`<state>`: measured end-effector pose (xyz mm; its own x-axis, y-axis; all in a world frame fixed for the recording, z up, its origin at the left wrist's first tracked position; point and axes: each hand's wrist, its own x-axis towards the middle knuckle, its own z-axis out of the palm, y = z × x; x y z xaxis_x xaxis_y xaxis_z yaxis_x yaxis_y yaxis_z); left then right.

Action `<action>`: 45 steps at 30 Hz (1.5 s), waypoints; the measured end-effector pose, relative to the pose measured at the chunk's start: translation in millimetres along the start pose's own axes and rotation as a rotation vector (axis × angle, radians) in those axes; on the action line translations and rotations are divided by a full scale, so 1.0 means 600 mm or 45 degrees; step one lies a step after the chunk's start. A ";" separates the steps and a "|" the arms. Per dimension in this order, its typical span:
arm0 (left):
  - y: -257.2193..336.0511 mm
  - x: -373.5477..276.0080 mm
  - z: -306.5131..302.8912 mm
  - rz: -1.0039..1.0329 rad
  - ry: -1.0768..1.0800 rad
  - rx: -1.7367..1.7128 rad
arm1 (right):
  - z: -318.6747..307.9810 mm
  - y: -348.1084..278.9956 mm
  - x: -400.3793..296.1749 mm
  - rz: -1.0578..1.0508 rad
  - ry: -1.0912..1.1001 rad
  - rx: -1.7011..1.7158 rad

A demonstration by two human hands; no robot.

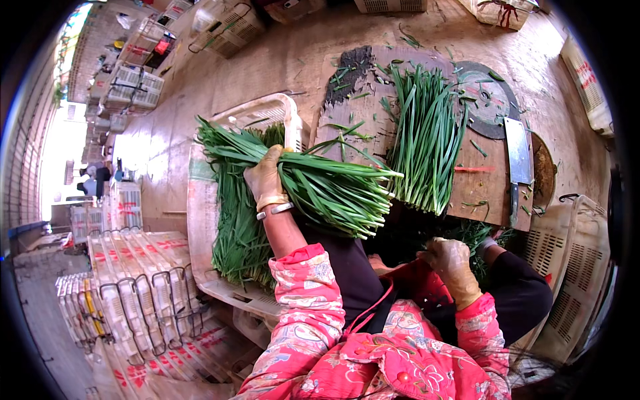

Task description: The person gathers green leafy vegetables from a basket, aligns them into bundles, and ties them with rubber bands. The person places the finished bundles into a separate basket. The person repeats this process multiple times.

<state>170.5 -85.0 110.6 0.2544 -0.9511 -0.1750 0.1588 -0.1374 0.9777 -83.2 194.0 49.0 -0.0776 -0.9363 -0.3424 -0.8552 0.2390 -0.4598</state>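
Note:
My left hand (265, 177), in a thin yellowish glove, grips a bunch of garlic chives (335, 187). Its white cut ends point right, and its leaf tips hang over a plastic crate (200, 220). More chives (237, 220) lie in that crate below the hand. My right hand (450, 262), gloved alike, is above my lap with its fingers curled, beside a dark red cloth (417, 280); whether it pinches anything is hidden. In front of me a second chive bundle (425, 135) rests on a wooden board (480, 195), with a cleaver (519, 152) at the board's right edge.
A round abrasive disc (482, 92) lies on the board among leaf scraps. Slatted plastic crates (565, 255) stand at my right. Stacked crates (140, 260) with wire handles fill the lower left. More crates (227, 27) sit farther back. A person (95, 180) is at the far left.

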 end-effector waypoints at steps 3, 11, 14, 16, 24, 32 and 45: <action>-0.018 0.006 -0.003 0.002 -0.006 -0.016 | -0.035 -0.097 0.013 -0.444 0.659 0.435; -0.012 0.004 0.017 -0.004 0.000 -0.079 | -0.022 -0.171 0.095 -0.760 0.545 -0.176; -0.018 0.014 -0.002 -0.051 0.026 -0.139 | -0.026 -0.162 0.078 -0.828 0.542 0.110; -0.021 0.021 -0.011 -0.105 0.055 -0.157 | -0.041 -0.141 0.048 -0.805 0.522 0.299; -0.062 0.060 -0.079 -0.524 -0.363 -0.566 | 0.023 -0.096 0.036 -0.009 -0.079 1.732; -0.042 0.039 -0.061 -0.551 -0.380 -0.598 | 0.017 -0.213 0.107 0.230 -0.297 2.520; -0.008 0.022 -0.085 -0.323 -0.349 -0.646 | -0.033 0.010 0.034 0.234 -0.432 1.570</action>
<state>222.0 -82.8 97.6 -0.0938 -0.9516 -0.2926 0.6323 -0.2839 0.7208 -99.8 171.3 55.3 0.1455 -0.7965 -0.5868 0.2030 0.6045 -0.7703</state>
